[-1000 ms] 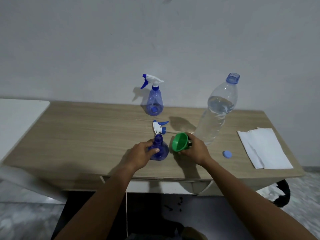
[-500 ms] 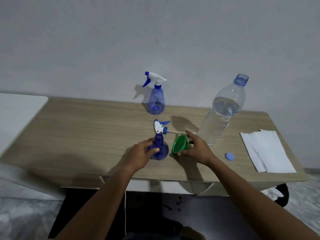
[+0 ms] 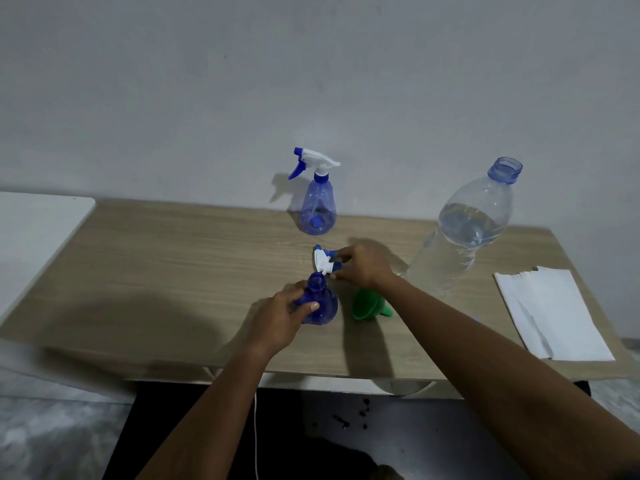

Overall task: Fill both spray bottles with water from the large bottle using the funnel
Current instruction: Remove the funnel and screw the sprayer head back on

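Left hand [image 3: 280, 320]: fingers and thumb curled round open translucent-blue plastic spray bottle [image 3: 320, 306], upright, front centre of wooden table [image 3: 173, 271].
Right hand [image 3: 363, 268]: fingertips pinching white-and-blue trigger spray head [image 3: 323, 259], just behind that bottle.
Green plastic funnel [image 3: 367, 304]: on its side, just right of held bottle.
Large clear plastic bottle [image 3: 460, 237]: uncapped, part-filled, upright at right.
Second blue spray bottle [image 3: 318, 209]: trigger fitted, by wall.

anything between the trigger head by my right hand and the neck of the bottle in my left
Nothing visible. The trigger head, pinched by the right hand, lies just behind the open neck of the near spray bottle that the left hand holds. The green funnel lies to the right, off that path.
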A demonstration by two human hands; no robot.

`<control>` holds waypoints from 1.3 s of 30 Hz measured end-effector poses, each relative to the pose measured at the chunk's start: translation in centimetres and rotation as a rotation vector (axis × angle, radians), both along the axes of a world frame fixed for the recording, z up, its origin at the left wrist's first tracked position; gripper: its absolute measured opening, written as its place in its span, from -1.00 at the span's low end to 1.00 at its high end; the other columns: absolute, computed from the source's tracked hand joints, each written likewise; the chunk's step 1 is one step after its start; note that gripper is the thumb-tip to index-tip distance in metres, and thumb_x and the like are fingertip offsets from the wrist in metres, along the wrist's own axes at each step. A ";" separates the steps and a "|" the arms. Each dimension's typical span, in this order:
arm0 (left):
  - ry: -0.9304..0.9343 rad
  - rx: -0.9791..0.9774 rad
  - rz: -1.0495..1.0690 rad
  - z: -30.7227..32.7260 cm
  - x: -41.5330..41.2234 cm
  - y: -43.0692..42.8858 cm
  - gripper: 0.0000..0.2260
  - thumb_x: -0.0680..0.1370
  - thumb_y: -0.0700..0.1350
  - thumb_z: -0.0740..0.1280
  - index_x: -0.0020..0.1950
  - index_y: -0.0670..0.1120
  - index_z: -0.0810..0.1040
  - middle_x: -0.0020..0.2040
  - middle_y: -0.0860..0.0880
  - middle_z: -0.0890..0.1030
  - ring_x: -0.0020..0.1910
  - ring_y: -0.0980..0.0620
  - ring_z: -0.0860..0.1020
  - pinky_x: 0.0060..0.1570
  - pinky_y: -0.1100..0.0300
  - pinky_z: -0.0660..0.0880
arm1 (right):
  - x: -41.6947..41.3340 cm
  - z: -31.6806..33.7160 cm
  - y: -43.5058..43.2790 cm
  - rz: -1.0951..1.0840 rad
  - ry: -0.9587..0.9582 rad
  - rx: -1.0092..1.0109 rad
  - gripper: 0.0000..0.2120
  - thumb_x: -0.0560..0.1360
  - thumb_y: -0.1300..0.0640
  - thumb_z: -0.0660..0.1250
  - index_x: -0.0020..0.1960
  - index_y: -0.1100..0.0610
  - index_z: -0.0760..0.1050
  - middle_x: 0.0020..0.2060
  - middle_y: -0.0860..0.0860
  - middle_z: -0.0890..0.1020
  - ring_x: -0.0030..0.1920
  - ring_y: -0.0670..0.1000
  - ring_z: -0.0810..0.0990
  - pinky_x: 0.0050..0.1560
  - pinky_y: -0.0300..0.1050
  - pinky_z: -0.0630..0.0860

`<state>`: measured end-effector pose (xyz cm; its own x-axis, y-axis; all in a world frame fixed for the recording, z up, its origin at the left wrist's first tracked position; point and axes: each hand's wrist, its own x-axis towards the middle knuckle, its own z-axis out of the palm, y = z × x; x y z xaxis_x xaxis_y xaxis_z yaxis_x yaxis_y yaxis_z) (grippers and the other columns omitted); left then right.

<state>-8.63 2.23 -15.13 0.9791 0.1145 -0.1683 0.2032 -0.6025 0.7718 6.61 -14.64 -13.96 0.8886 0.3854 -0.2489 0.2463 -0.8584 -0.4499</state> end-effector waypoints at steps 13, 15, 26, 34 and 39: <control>-0.022 -0.029 -0.003 0.8 -0.1 -0.1 -0.68 0.61 -0.06 0.37 0.37 0.02 0.56 0.00 0.13 0.58 -0.01 0.11 0.53 -0.20 0.63 0.31 | 1.2 0.9 0.3 0.066 0.012 -0.001 -0.58 0.42 0.01 0.56 0.27 -0.06 0.64 0.06 -0.06 0.69 0.01 -0.02 0.60 0.04 -0.12 0.51; -0.016 -0.035 -0.002 0.8 -0.2 -0.1 -0.67 0.61 -0.05 0.37 0.38 0.03 0.55 0.02 0.11 0.59 -0.01 0.14 0.50 -0.20 0.64 0.32 | 0.8 2.4 0.0 0.048 -0.042 0.129 -0.60 0.42 0.09 0.56 0.25 -0.01 0.66 0.06 -0.06 0.70 -0.08 -0.09 0.58 -0.02 -0.17 0.42; -0.024 -0.074 0.018 0.9 -0.7 -0.1 -0.65 0.61 0.00 0.36 0.41 0.09 0.53 0.17 0.03 0.68 0.11 0.07 0.60 -0.23 0.39 0.33 | -5.4 13.8 -1.0 0.014 0.057 1.018 -0.79 0.51 0.33 0.45 0.13 0.19 0.65 -0.19 0.03 0.72 -0.24 -0.11 0.63 -0.13 -0.23 0.56; -0.038 -0.073 0.015 0.7 -0.6 0.0 -0.66 0.61 -0.01 0.36 0.40 0.08 0.53 0.13 0.03 0.68 0.04 0.09 0.58 -0.11 0.28 0.34 | -7.9 12.8 -0.5 -0.045 0.068 1.191 -0.76 0.53 0.37 0.40 0.19 0.25 0.60 -0.16 -0.05 0.75 -0.21 -0.16 0.67 -0.11 -0.29 0.56; -0.039 -0.072 0.008 0.2 -0.5 0.1 -0.65 0.60 -0.01 0.37 0.40 0.11 0.53 0.12 0.02 0.70 0.10 0.00 0.63 -0.10 0.27 0.38 | -8.0 10.2 0.5 -0.103 0.089 1.162 -0.72 0.52 0.35 0.42 0.23 0.31 0.60 -0.19 -0.05 0.73 -0.21 -0.15 0.62 -0.09 -0.24 0.54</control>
